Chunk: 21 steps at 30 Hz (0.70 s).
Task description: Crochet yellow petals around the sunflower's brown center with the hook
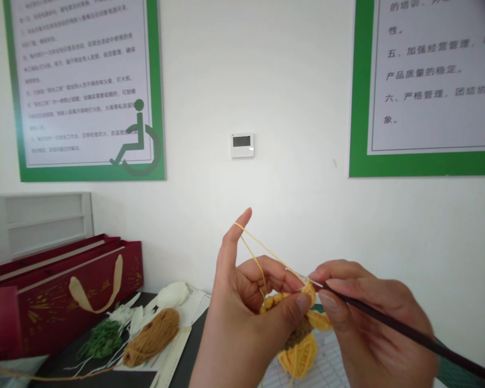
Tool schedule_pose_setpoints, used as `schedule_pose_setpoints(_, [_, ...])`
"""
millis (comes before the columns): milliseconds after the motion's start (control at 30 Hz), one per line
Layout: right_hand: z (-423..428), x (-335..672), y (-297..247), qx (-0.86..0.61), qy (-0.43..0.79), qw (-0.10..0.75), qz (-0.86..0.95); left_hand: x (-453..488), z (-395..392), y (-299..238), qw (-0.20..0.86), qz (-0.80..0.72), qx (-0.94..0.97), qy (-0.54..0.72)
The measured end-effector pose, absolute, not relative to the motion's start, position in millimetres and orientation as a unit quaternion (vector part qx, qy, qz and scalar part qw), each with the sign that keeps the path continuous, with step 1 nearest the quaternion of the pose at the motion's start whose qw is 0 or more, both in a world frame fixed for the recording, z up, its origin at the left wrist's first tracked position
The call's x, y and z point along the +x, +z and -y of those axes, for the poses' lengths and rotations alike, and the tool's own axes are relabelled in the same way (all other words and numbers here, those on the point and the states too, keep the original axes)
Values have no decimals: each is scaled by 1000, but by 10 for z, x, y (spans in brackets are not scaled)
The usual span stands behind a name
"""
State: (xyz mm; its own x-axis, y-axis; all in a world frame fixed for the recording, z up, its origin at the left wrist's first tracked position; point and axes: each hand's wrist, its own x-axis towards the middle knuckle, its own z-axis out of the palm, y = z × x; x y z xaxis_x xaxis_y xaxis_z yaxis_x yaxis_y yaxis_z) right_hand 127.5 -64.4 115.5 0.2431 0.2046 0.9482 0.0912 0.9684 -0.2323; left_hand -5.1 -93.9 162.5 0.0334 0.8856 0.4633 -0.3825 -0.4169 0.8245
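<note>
My left hand (258,312) pinches a yellow and brown crochet piece (301,331) between thumb and fingers. Its index finger is raised, with a strand of yellow yarn (262,242) looped over it and running down to the work. In my right hand (375,312) is a crochet hook (388,320) with a dark handle, held like a pen. The hook's thin metal tip lies at the top edge of the piece, touching the yarn. Below the hands, partly hidden by them, rests a ball of yellow yarn (299,357).
On the dark table at left lie a brown yarn skein (153,335), green yarn (101,339) and white yarn (173,295). Dark red gift bags (68,302) stand behind them. A printed sheet (327,361) is under the yellow ball. Green-framed posters (92,173) hang on the wall.
</note>
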Motion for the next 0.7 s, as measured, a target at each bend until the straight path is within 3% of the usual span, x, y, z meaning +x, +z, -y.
schedule_pose_setpoints(367, [707,1404,1232,-196,323,705,600,-35,960,1636,489,-237,522,657])
schedule_pose_setpoints(500, [756,1369,1228,-232,322,726,561,-39,947,1612,470,-239,543,654])
schedule_pose_setpoints(700, [681,1432,1202,-173,295,721,603,-50,926,1591,474,-222,560,642])
